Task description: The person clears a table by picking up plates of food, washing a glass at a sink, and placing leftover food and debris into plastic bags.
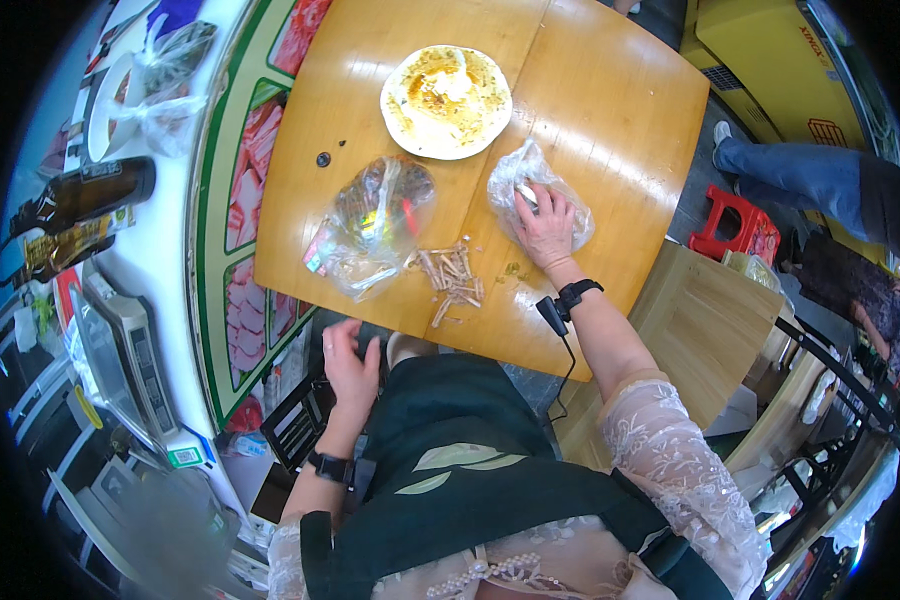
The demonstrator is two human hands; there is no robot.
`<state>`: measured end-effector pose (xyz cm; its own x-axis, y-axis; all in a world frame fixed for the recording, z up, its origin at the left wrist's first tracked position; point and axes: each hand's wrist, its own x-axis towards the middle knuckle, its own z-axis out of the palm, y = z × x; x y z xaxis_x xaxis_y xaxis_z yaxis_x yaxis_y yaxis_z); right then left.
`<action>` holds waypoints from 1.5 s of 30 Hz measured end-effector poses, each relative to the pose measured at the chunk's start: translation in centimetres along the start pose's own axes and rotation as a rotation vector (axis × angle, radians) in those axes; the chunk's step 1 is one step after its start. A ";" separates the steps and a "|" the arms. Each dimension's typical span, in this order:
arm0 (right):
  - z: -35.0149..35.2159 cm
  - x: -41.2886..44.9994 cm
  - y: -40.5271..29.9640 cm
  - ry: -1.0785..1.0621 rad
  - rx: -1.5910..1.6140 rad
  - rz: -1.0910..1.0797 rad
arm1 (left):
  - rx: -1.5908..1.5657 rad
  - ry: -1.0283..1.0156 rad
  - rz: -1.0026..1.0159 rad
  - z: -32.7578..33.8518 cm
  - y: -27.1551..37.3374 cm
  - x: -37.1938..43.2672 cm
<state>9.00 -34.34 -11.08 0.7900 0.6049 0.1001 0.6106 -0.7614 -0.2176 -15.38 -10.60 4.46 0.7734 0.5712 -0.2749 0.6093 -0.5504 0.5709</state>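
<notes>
On the wooden table [600, 82], my right hand [546, 229] rests over a clear plastic bag [511, 166], with a small whitish object [526, 196] at its fingertips; whether the fingers grip it is unclear. My left hand [351, 367] is raised near the table's front edge, fingers apart and holding nothing. A larger plastic bag [379, 217] with dark contents and something red inside lies left of centre. Beside it is a small pile of thin, pale brown pieces [450, 274], perhaps bones or stalks. A white plate [446, 101] with yellow-brown sauce and a white spoon stands at the far side.
Left of the table, a white counter [157, 247] holds dark bottles [97, 191], a bagged bowl and a weighing scale [131, 352]. A small dark cap [323, 159] lies on the table. At right are a red plastic stool [735, 225], a wooden board [709, 322] and a person's legs [795, 169].
</notes>
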 end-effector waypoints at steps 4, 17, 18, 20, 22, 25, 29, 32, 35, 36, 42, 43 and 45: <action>0.3 -0.5 -1.5 0.062 -0.036 -0.031 | 0.215 0.174 0.306 0.3 3.5 4.8; -0.7 0.7 -1.4 -0.174 0.242 0.119 | -0.825 -0.338 -0.278 -6.3 3.1 7.9; -0.5 0.8 -1.3 -0.170 0.315 0.180 | -0.903 -0.367 -0.259 -6.8 3.0 7.7; 0.1 0.4 -0.3 -0.165 0.372 0.241 | -0.969 -0.401 -0.250 -6.8 2.7 7.7; 0.5 0.5 0.1 -0.081 0.695 0.473 | -1.033 -0.437 -0.236 -6.9 2.4 7.9; -1.1 0.5 0.6 -0.059 1.109 0.708 | -1.081 -0.510 -0.207 -7.1 1.8 8.3; -5.9 1.7 -3.3 0.097 1.492 0.696 | -1.126 -0.548 -0.179 -7.1 1.0 8.5; -10.9 2.8 -8.5 0.021 1.804 0.769 | -1.146 -0.567 -0.179 -7.1 1.2 8.4; -14.9 4.5 -15.4 -0.097 1.875 0.812 | -1.131 -0.616 -0.172 -7.0 1.1 8.8; -15.2 4.9 -17.2 -0.170 1.757 0.738 | -1.109 -0.642 -0.169 -7.2 1.0 8.9; -10.0 7.6 -22.6 -0.551 1.669 0.892 | -1.010 -0.715 -0.130 -7.5 0.6 9.2; -8.6 8.5 -23.3 -0.549 1.669 0.893 | -1.010 -0.716 -0.130 -7.5 0.5 9.2; -5.8 9.9 -24.0 -0.268 1.225 0.723 | -0.987 -0.733 -0.141 -7.7 0.6 9.0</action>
<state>2.55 -11.45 0.77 0.7811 0.3108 -0.5415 -0.4492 -0.3227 -0.8331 -9.37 -1.08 8.30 0.8206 -0.0629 -0.5680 0.5487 0.3645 0.7524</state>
